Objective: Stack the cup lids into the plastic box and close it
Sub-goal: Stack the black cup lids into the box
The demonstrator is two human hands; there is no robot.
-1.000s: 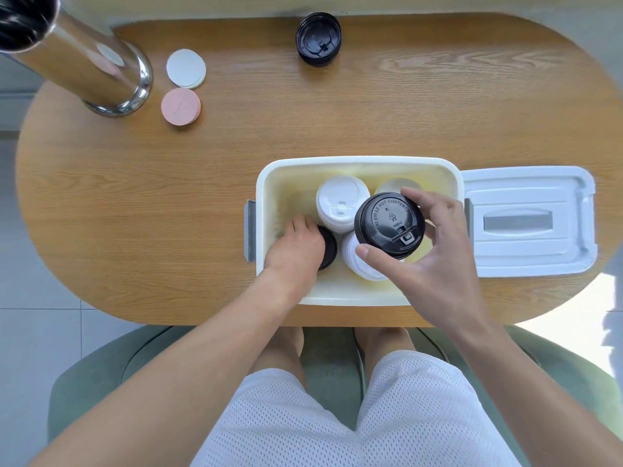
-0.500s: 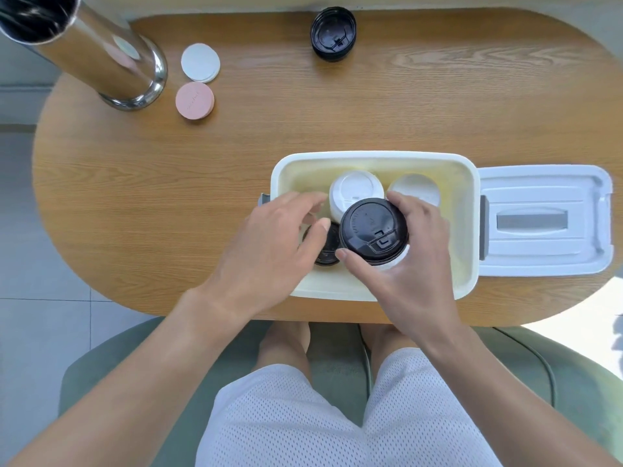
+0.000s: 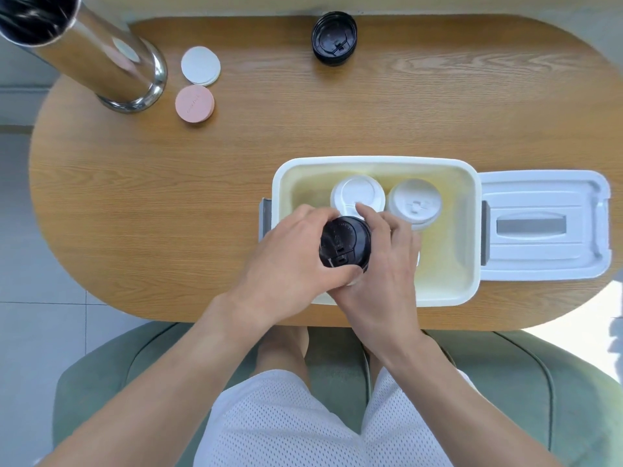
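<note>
Both hands, left hand and right hand, curled around black cup lid over plastic box, near-left corner. Round, no long axis; sip hole facing near. Could seat crooked, stack toppling. Farther: white lids, stray black lid.

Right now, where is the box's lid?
In the head view, the box lid lies flat on the table, right of the open plastic box and against its end.
</note>
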